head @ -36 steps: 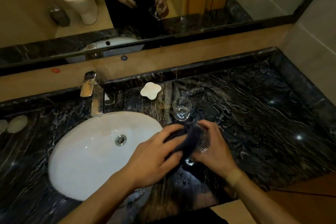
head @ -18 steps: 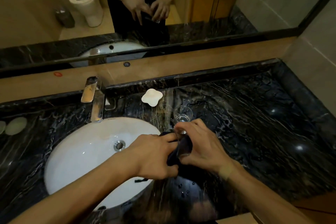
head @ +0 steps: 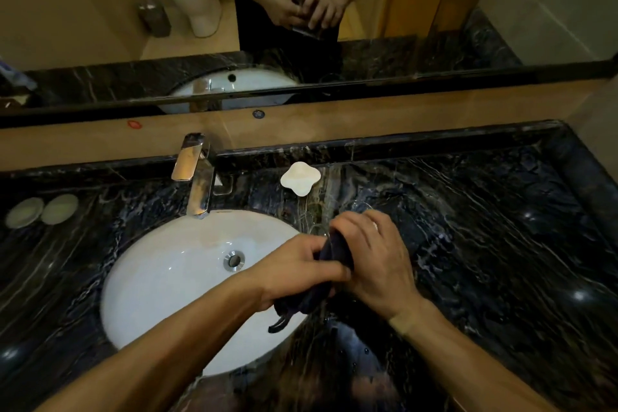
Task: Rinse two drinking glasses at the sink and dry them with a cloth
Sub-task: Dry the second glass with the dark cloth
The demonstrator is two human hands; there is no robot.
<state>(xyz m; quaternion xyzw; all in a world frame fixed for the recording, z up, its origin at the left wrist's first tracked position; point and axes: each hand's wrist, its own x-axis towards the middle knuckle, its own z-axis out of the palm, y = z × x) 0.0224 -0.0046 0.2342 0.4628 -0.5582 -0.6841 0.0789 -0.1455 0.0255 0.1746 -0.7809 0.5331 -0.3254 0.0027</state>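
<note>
My left hand [head: 294, 273] grips a dark cloth [head: 336, 252] that is stuffed into a clear drinking glass. My right hand [head: 378, 257] wraps around that glass and hides nearly all of it; only a bit of its rim [head: 317, 230] shows past my fingers. A loose end of the cloth hangs below my hands [head: 284, 319]. The second glass [head: 363, 206] stands on the black marble counter just behind my right hand, faint and mostly covered by it. Both hands are over the counter at the right rim of the white sink [head: 167, 278].
A chrome tap [head: 195, 174] stands behind the sink. A white flower-shaped soap dish [head: 300, 177] sits on the counter behind the hands. Two round pale discs [head: 41, 211] lie at far left. A mirror [head: 334, 10] runs along the back wall. Water drops dot the counter near me.
My hands have kept turning the cloth in the glass. The right hand has closed further over the glass, and it now covers most of the second glass behind it.
</note>
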